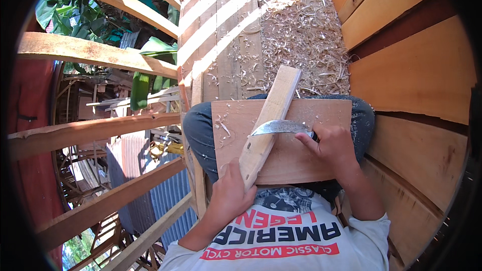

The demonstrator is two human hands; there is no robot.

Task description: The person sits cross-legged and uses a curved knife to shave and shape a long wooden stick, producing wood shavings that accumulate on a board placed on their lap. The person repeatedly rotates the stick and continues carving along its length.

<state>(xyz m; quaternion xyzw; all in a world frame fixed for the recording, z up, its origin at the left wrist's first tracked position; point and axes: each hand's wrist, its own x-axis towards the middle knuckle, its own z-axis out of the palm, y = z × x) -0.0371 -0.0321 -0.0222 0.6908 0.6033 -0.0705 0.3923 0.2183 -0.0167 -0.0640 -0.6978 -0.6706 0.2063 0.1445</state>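
Note:
My left hand (230, 192) grips the near end of a long pale wooden slat (270, 120), which lies slanted across a square plywood board (301, 143) resting on my lap. My right hand (330, 146) holds the handle of a curved steel knife (278, 128). Its blade lies across the slat about halfway along, tip pointing left. A few small holes show near the slat's lower end.
Wood shavings (301, 30) cover the plank floor ahead. Plank walls (416, 70) rise on the right. Curved wooden ribs (95, 130) form an open frame on the left, with a drop down to corrugated metal sheets (150, 180) and green leaves beyond.

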